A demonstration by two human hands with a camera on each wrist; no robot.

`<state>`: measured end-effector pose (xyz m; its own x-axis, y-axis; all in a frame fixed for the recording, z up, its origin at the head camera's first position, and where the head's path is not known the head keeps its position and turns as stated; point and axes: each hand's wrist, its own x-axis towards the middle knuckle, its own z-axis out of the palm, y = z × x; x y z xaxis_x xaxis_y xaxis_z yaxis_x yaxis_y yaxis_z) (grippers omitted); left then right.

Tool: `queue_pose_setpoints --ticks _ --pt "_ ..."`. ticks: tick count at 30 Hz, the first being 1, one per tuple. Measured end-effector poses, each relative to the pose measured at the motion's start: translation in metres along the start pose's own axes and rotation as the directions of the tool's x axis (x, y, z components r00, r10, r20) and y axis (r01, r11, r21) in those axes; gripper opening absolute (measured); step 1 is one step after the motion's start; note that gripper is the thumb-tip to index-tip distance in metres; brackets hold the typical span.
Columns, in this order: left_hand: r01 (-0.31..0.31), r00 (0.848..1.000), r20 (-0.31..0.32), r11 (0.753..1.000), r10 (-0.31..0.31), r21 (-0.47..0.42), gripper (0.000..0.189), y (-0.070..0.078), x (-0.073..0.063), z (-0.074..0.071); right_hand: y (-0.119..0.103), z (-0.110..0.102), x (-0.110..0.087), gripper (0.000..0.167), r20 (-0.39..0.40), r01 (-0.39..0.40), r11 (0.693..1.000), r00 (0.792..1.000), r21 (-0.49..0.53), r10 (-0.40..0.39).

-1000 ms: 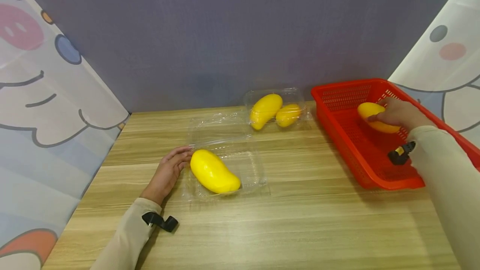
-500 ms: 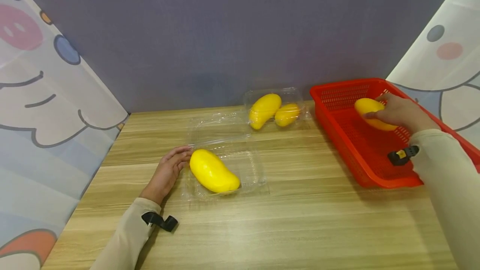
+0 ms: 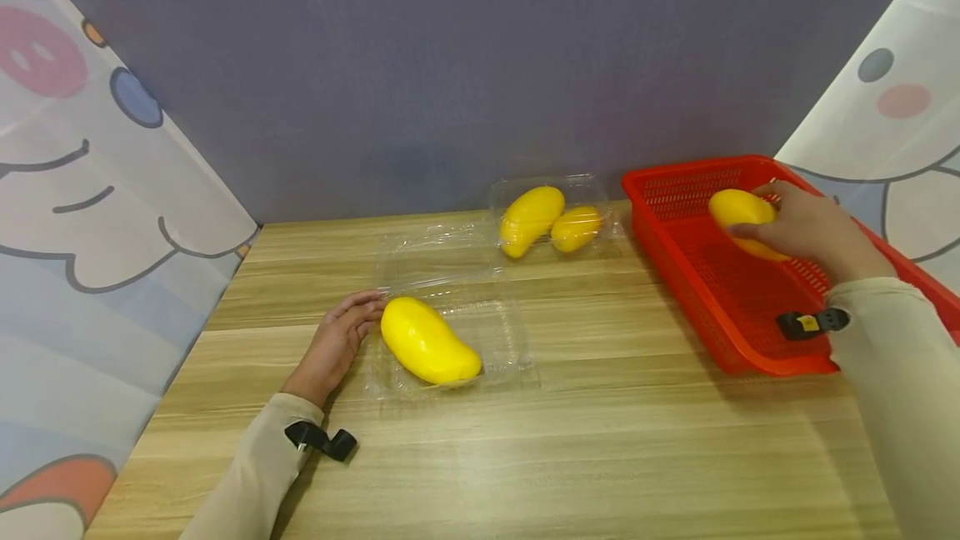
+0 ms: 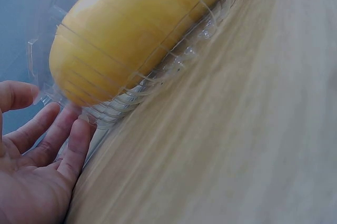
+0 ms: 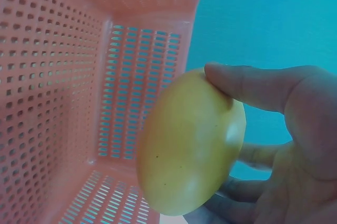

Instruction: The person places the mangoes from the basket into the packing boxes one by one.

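Observation:
My right hand (image 3: 806, 227) grips a yellow mango (image 3: 738, 208) over the red basket (image 3: 697, 273). In the right wrist view, the thumb presses one side of this mango (image 5: 187, 145) and the fingers curl behind it. My left hand (image 3: 341, 344) rests on the table, its loosely extended fingertips touching the left side of an open clear plastic box (image 3: 495, 327). A larger yellow mango (image 3: 427, 342) lies inside that box. The left wrist view shows the fingers (image 4: 76, 142) against the ribbed plastic wall, beside the mango (image 4: 131, 34).
Behind, a clear plastic box (image 3: 588, 183) with its lid down holds a large mango (image 3: 531, 222) and a smaller one (image 3: 576, 229). The open box's lid (image 3: 438, 257) lies back toward it. A grey-purple wall (image 3: 450, 90) borders the wooden table (image 3: 600, 457).
The right hand has lifted the mango slightly from the basket, with a small turn of the wrist. The left hand and the open box have stayed in place.

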<state>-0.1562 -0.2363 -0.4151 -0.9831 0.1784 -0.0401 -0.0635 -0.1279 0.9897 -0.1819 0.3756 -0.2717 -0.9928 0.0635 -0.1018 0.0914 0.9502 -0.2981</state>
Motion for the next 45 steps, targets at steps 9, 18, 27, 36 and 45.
queue_pose_setpoints --ticks 9,18,27,36,45 --pt "-0.013 1.000 0.003 1.000 0.013 -0.004 0.024 -0.001 0.000 0.000 -0.007 -0.002 -0.016 0.107 -0.038 -0.005 0.999 0.999 0.045 0.007" --pt "-0.014 1.000 0.007 1.000 0.014 -0.013 0.025 -0.001 0.000 0.000 -0.015 0.002 -0.031 0.103 -0.125 -0.007 0.997 0.992 0.075 0.016" --pt "-0.010 1.000 0.003 1.000 0.011 -0.025 0.025 -0.002 0.001 0.000 -0.025 -0.002 -0.038 0.098 -0.180 0.014 0.996 0.984 0.091 0.003" --pt "-0.006 1.000 -0.001 1.000 0.006 -0.012 0.027 -0.001 0.002 -0.001 -0.041 -0.010 -0.050 0.097 -0.215 0.036 0.994 0.976 0.098 -0.014" --pt "0.007 1.000 -0.007 1.000 -0.007 -0.001 0.028 -0.001 0.001 0.000 -0.056 -0.013 -0.063 0.094 -0.239 0.050 0.994 0.971 0.092 -0.027"
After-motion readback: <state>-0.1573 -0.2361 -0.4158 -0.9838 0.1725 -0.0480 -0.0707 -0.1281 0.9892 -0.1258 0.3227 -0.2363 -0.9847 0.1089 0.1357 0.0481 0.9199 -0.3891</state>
